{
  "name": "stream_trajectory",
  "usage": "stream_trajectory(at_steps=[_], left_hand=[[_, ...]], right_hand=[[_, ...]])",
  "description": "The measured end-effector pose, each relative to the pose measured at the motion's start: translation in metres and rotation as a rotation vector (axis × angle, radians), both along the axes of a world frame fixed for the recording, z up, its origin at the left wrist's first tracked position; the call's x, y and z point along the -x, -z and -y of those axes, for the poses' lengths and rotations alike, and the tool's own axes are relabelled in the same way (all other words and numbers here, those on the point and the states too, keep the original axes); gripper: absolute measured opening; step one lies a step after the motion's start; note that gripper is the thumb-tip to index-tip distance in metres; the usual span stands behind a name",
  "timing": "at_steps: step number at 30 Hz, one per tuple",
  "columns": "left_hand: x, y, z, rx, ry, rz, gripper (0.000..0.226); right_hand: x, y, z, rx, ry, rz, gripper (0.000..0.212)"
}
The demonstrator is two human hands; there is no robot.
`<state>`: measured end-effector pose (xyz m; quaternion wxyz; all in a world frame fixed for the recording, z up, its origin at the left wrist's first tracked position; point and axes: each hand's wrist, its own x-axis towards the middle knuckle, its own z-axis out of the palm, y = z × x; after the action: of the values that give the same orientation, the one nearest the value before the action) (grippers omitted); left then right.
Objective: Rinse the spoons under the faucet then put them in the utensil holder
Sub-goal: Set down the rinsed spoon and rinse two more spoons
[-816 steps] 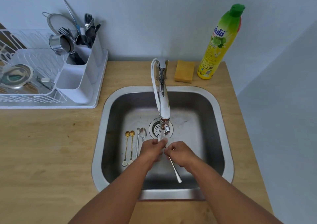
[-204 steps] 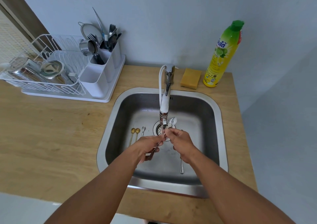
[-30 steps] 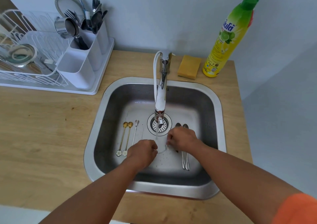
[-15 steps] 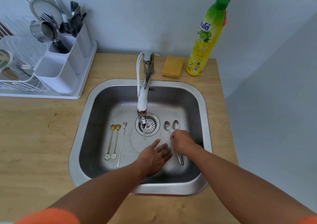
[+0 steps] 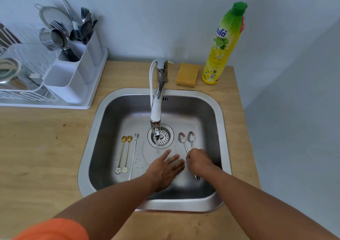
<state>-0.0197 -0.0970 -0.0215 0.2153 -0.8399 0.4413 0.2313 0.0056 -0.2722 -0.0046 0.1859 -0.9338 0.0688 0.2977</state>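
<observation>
Two silver spoons lie side by side on the sink floor, right of the drain. My right hand covers their handles with its fingers curled down around them. My left hand lies just left of it, fingers straight and spread, holding nothing. A thin stream of water falls from the faucet just beyond my left fingertips. Left of the drain lie two gold spoons with flower ends and a slim silver spoon. The white utensil holder stands at the back left, with forks and spoons in its rear compartment.
The steel sink is set in a wooden counter. A white dish rack with metal bowls adjoins the holder. A yellow sponge and a tall green-yellow dish soap bottle stand behind the sink at the wall.
My left hand has opened from a fist to spread fingers low in the sink. My right hand stays on the handles of the two silver spoons, which now lie flat.
</observation>
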Motion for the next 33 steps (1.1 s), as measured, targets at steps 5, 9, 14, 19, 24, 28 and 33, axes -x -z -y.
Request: stream_trajectory(at_steps=[5,9,14,19,24,28,33], left_hand=[[-0.006,-0.003,-0.017,-0.041,0.021,0.023,0.063],[-0.006,-0.001,-0.012,-0.018,0.072,0.029,0.065],[-0.001,0.004,-0.014,-0.013,-0.021,0.05,0.064],[-0.006,0.005,-0.016,0.051,-0.046,0.015,0.066],[0.002,0.014,-0.017,0.042,-0.141,-0.001,0.066],[0.002,0.015,-0.013,0.082,-0.099,-0.057,0.069],[-0.001,0.019,-0.032,0.059,-0.129,-0.033,0.073]], right_hand=[[0.003,-0.002,-0.001,-0.01,0.049,0.004,0.021],[0.004,-0.002,-0.001,-0.01,0.064,-0.007,0.022],[0.003,-0.001,0.002,-0.003,0.065,-0.035,0.022],[0.002,-0.001,0.0,0.01,0.056,-0.064,0.028],[0.002,-0.002,-0.007,-0.004,0.041,-0.088,0.024],[0.0,-0.003,-0.009,0.002,0.021,-0.107,0.026],[-0.001,-0.008,-0.009,-0.007,0.001,-0.137,0.024]])
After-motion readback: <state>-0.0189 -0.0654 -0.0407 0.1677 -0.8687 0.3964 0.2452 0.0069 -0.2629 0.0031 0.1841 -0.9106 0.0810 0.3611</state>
